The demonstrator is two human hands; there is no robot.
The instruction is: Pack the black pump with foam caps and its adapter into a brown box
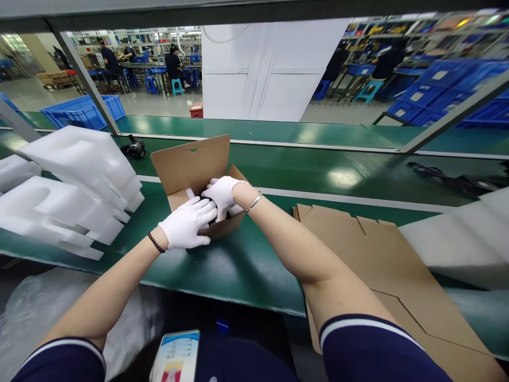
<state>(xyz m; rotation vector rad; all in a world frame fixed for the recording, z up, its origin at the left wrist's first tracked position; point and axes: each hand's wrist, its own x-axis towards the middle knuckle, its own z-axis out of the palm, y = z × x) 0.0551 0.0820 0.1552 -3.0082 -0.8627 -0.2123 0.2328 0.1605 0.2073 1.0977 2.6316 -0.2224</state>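
A small open cardboard box [186, 164] stands on the green belt in front of me, its lid flap raised at the back. My left hand [186, 225], in a white glove, rests over the box's near wall. My right hand [222, 193], also gloved, reaches down into the box from the right. Both press on something dark and white inside, mostly hidden by the fingers.
White foam inserts [75, 185] are stacked at the left. Flat cardboard blanks [377, 260] lie at the right, with more foam [461, 239] beyond. A small black part [135, 148] and black cables [449, 180] lie on the belt. Blue crates and seated workers are in the background.
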